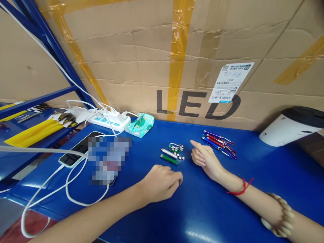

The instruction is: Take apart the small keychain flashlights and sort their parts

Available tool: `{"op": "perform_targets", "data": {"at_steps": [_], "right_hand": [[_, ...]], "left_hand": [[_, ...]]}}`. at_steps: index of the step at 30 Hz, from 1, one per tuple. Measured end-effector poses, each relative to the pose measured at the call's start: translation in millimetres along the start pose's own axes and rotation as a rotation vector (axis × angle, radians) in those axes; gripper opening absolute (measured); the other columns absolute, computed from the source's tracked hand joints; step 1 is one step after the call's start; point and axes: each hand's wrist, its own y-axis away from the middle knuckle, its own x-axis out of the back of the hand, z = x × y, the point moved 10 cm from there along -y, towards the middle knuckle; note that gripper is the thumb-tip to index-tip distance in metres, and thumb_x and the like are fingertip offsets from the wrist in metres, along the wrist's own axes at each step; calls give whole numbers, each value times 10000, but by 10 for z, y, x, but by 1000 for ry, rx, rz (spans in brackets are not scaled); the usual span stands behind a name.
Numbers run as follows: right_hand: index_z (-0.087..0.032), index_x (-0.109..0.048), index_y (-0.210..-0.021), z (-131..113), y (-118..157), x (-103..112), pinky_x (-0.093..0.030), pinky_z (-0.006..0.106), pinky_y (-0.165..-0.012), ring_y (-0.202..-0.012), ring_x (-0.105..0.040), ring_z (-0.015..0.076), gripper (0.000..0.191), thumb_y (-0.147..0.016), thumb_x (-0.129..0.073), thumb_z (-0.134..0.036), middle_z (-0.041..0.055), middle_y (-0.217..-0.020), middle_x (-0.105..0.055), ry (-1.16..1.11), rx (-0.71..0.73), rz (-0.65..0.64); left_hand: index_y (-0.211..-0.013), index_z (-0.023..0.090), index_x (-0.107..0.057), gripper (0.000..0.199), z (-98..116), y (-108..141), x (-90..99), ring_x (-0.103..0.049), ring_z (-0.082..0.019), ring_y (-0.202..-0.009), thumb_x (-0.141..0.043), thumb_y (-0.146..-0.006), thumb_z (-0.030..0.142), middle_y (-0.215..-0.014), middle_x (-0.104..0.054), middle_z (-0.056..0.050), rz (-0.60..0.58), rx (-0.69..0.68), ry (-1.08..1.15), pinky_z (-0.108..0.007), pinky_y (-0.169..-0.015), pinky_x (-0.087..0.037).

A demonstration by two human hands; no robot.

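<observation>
The shiny green metal tube (169,159) lies on the glossy blue worktop (202,209), just beyond my left hand (162,182). I judge it light and stiff, but smooth, so it may roll; I would pinch it around the middle. Beside it is a slim silver metal tube (169,153), which should handle the same. The tiny round silver discs (180,158) near their right ends look slippery; I would take each by its rim, with fingertips. Behind is a thin green looped clip (174,144), easiest by its loop.

My left hand is loosely curled, palm down; my right hand (206,158) has its fingers folded inward. I cannot tell if either holds something. Farther right lie purple, red and blue tubes with clips (219,144).
</observation>
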Motion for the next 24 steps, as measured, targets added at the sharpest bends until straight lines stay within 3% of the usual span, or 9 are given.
{"op": "perform_targets", "data": {"at_steps": [12, 24], "right_hand": [[-202, -176, -406, -28, -29, -70, -97, 188, -281, -302, -142, 19, 645, -632, -741, -416, -96, -346, -173, -150, -66, -76], [-198, -233, -416, 2, -20, -61, -159, 179, -288, -325, -170, 31, 599, -617, -754, -413, -95, -360, -203, -193, -95, -70]], "left_hand": [[-760, 203, -545, 190, 28, 10, 33, -547, -107, -511, -407, -830, 91, -574, -639, 55, 28, -31, 14, -238, -487, -291], [-759, 202, -544, 204, 18, 9, 48, -535, -110, -511, -388, -839, 98, -568, -625, 49, 53, -31, 48, -232, -496, -296]]}}
